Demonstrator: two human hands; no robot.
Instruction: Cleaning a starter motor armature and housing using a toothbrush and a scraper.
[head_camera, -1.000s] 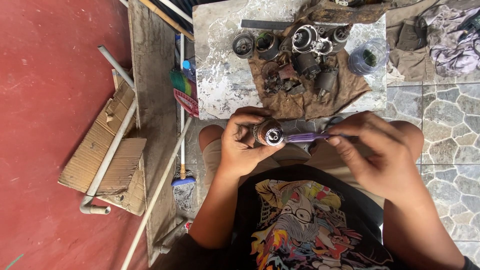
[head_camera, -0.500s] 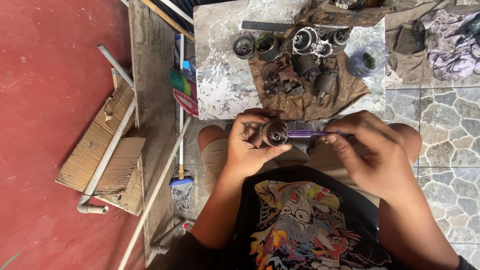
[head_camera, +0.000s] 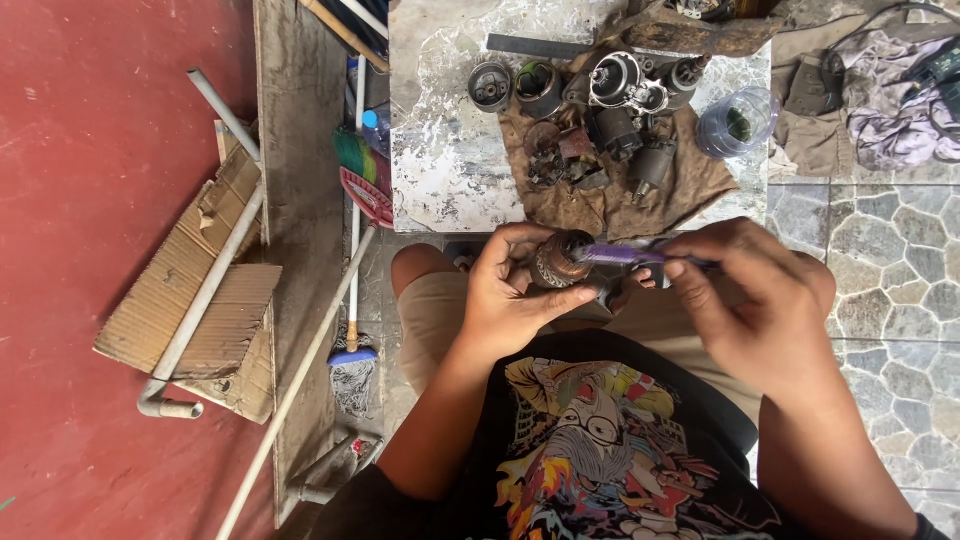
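Slippage worries me: my left hand (head_camera: 510, 295) clamps the rotor (head_camera: 556, 262), my right hand (head_camera: 755, 300) pinches the purple tool (head_camera: 620, 254); grease could skid it into fingers.

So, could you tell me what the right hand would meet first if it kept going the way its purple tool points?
Almost at once: the right hand aims its purple tool left, at the rusty round part in the left hand.

The right hand (head_camera: 760, 300) covers the purple tool's (head_camera: 615, 254) handle end (its kind unclear), and the rusty part's (head_camera: 556, 262) underside is hidden.
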